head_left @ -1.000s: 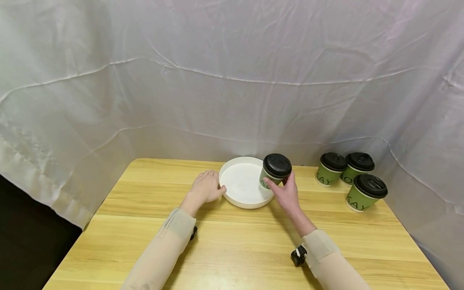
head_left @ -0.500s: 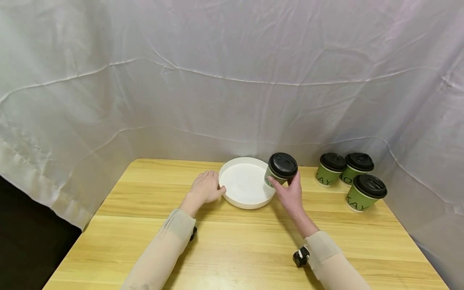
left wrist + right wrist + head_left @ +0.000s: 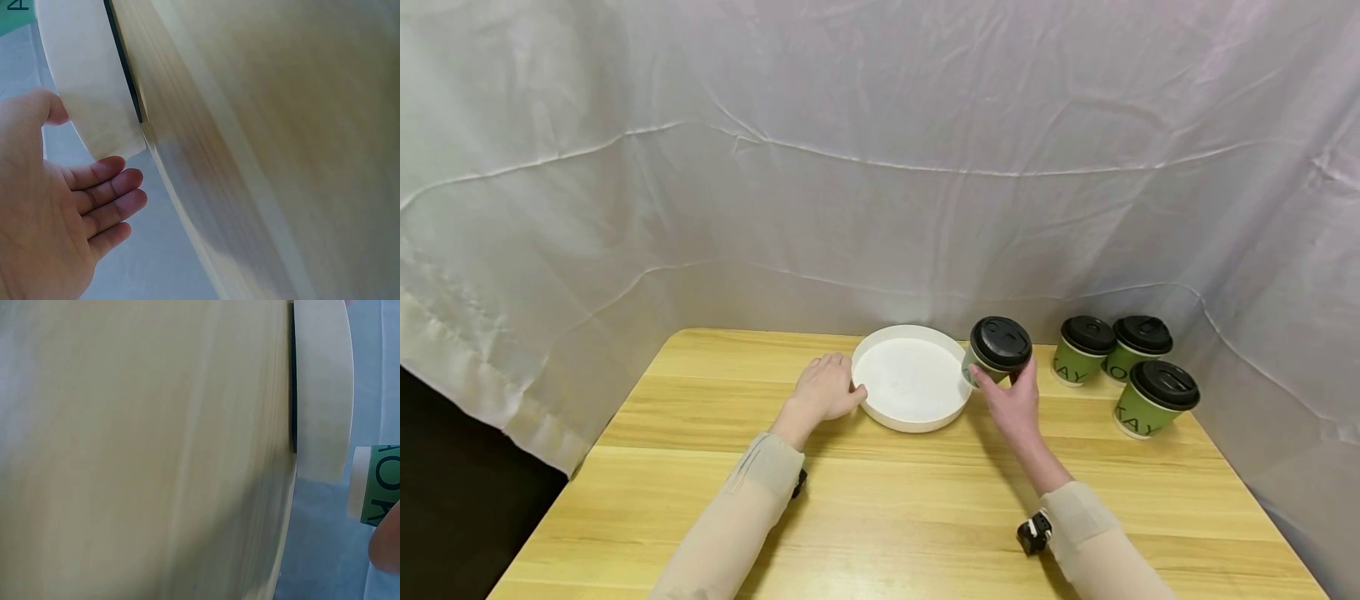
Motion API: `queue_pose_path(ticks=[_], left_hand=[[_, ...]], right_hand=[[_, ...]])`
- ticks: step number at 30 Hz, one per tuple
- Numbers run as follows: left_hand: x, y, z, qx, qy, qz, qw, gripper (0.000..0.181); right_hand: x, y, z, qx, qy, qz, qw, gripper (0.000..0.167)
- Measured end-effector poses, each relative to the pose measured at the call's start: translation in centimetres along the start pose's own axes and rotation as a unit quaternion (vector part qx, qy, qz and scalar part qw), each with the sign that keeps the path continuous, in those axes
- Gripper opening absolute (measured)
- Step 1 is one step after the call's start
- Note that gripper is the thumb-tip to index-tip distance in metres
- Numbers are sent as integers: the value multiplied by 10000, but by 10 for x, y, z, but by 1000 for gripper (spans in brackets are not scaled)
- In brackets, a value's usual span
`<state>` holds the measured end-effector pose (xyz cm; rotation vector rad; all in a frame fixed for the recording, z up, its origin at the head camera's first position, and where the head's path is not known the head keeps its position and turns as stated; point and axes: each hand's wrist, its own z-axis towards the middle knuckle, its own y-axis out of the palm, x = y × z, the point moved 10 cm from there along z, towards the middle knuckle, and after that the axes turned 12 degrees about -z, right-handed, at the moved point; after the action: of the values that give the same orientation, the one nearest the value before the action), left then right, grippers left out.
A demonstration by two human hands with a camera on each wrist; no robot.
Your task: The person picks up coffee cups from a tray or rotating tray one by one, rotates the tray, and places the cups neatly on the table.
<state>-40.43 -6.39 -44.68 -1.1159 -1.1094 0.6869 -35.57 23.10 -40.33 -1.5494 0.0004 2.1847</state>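
In the head view, my right hand [image 3: 1017,404] grips a green paper coffee cup [image 3: 992,354] with a black lid, thumb on its near side. Its base hangs at about rim height beside the right edge of the round white tray [image 3: 912,383]. The right wrist view shows the cup's lower part [image 3: 382,484] off the table, one fingertip [image 3: 386,547] on it. My left hand [image 3: 827,387] holds the tray's left edge, the thumb on its rim. In the left wrist view the fingers [image 3: 112,203] are gently bent near the tray wall [image 3: 94,81].
Three more lidded green cups stand at the table's right rear: a back left one [image 3: 1081,350], a back right one [image 3: 1138,343] and a front one [image 3: 1156,398]. Grey-white cloth [image 3: 880,208] hangs behind the wooden table [image 3: 880,517] and along both sides.
My right hand has carried the coffee cup rightward, from over the tray's right part to its right rim. My left hand and the tray have stayed in place.
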Motion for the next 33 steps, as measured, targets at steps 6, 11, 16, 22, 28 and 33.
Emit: queue_pose_path(ticks=[6,11,16,22,28,33], left_hand=[[0,1,1,-7,16,-36,10000,72],[0,0,0,7,29,-63,10000,71],[1,-1,0,27,40,-42,10000,70],[1,0,0,35,53,-14,10000,70],[1,-1,-1,35,72,-59,10000,70],[1,-1,-1,34,80,-79,9999,70]], right_hand=[[-14,-8,-5,-23,25,-81,10000,84],[-15,-15,-4,2,6,-159,9999,83],[-8,-21,-2,-12,137,-347,9993,82],[25,-25,6,29,197,-584,9981,85],[37,-30,10,57,262,-899,9956,86],[40,-36,11,38,348,-1187,9923,87]])
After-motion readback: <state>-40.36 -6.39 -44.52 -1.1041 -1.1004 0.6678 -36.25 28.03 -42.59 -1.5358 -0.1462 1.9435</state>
